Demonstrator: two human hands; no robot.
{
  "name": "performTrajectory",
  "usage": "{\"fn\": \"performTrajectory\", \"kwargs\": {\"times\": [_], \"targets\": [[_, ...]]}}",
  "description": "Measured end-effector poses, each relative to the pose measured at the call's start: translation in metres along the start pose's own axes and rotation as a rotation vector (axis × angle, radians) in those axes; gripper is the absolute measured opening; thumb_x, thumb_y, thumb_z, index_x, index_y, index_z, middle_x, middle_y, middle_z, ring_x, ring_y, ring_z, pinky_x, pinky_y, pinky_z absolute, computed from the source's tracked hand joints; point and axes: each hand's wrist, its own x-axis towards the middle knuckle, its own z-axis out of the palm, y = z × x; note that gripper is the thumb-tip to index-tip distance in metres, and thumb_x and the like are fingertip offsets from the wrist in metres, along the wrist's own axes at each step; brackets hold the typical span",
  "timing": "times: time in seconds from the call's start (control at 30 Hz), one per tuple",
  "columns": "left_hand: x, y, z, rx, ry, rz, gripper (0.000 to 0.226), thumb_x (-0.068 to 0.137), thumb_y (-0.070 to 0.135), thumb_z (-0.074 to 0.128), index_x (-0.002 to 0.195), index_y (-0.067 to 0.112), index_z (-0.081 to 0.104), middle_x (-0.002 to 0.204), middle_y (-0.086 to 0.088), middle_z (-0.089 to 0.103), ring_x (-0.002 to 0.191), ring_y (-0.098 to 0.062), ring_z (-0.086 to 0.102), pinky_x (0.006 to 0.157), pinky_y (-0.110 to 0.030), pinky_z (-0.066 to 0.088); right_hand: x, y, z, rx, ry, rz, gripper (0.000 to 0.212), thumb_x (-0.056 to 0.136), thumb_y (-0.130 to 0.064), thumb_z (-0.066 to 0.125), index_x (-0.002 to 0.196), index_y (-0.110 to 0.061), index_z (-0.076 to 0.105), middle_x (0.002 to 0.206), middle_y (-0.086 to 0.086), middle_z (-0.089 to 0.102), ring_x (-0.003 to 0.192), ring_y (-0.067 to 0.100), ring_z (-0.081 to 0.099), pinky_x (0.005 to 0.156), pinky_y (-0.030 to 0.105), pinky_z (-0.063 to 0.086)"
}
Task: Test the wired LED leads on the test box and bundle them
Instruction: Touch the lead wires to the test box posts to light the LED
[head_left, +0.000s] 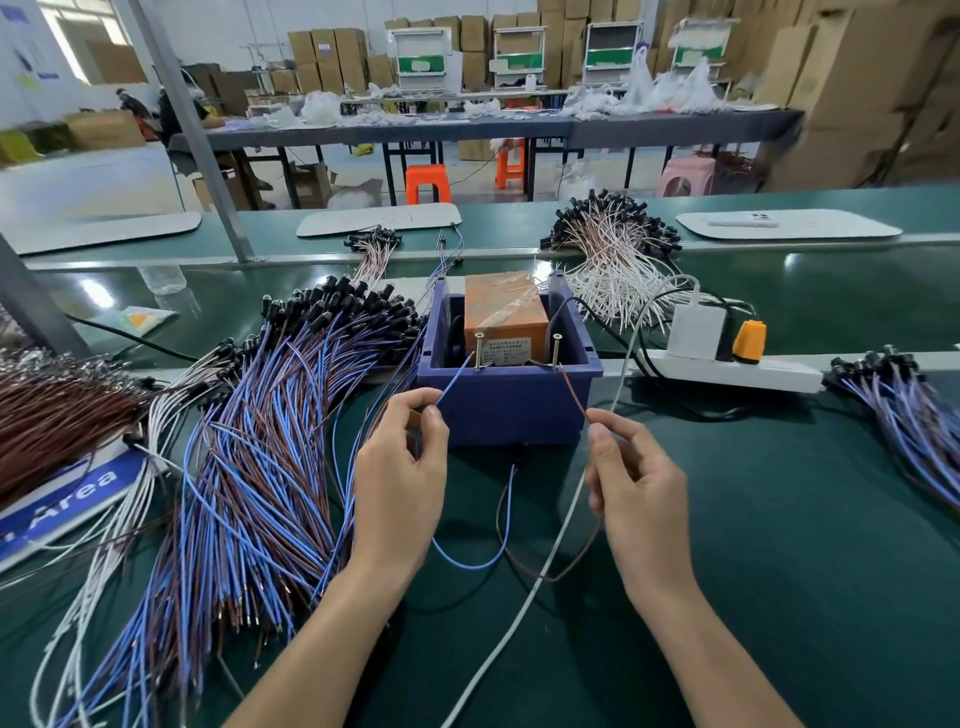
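Cardboard boxes stand stacked behind long grey tables (orange stools beneath)

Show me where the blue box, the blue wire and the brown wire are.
blue box (504, 415): head view, its front wall.
blue wire (454, 380): head view, straight stretch above the left hand (400, 467).
brown wire (573, 389): head view, straight stretch above the right hand (639, 478).

1. My left hand pinches a blue wire; my right hand pinches a brown wire.
2. The test box is dark blue, with an orange block inside.
3. The piled leads are blue and brown, black-capped.
4. The table is green.
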Motion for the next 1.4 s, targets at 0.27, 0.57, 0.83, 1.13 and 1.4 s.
{"fn": "performTrajectory", "kwargs": {"times": [0.27,0.57,0.83,1.13,1.4], "targets": [[-0.0009,0.0014,0.0016,0.021,0.003,-0.008,0.012,0.102,0.029,0.052,0.106,0.036,0.061,0.066,0.015,0.055,0.055,-0.009,0.045,0.053,-0.024,0.036,0.0004,0.0002,-0.0004,0.005,0.008,-0.005,0.017,0.101,-0.032,0.059,0.111,-0.035,0.072,0.073,-0.002,0.071,0.052,0.006,0.055,0.051,0.015,0.046],[-0.0007,0.0002,0.0020,0.014,0.002,-0.012,0.013,0.102,0.029,0.052,0.106,0.038,0.061,0.070,0.015,0.058,0.057,-0.009,0.048,0.053,-0.018,0.038,0.0002,0.0003,0.0001,-0.006,-0.027,0.004,0.020,0.097,-0.041,0.059,0.110,-0.037,0.073,0.073,-0.002,0.071,0.052,0.007,0.055,0.050,0.015,0.044],[-0.0008,-0.0009,0.0026,0.014,0.004,-0.003,0.013,0.102,0.030,0.052,0.106,0.038,0.060,0.073,0.018,0.059,0.058,-0.008,0.049,0.054,-0.018,0.039,0.0002,0.0012,0.0000,-0.003,-0.037,0.007,0.018,0.099,-0.039,0.060,0.109,-0.038,0.074,0.073,0.000,0.070,0.054,0.005,0.056,0.051,0.014,0.045],[-0.0013,0.0009,0.0022,0.006,-0.001,0.003,0.013,0.102,0.028,0.052,0.106,0.037,0.061,0.071,0.020,0.058,0.057,-0.007,0.047,0.054,-0.016,0.037,-0.0009,-0.0003,-0.0001,-0.012,-0.039,0.010,0.017,0.099,-0.041,0.059,0.107,-0.043,0.074,0.073,-0.001,0.070,0.054,0.005,0.057,0.051,0.014,0.045],[-0.0020,0.0052,0.0003,-0.009,0.017,-0.002,0.012,0.102,0.029,0.051,0.106,0.036,0.061,0.071,0.016,0.058,0.056,-0.008,0.047,0.053,-0.020,0.039,-0.0012,-0.0005,-0.0009,-0.001,-0.040,0.015,0.017,0.100,-0.037,0.059,0.109,-0.040,0.073,0.074,0.000,0.070,0.054,0.006,0.057,0.051,0.014,0.046]]}}
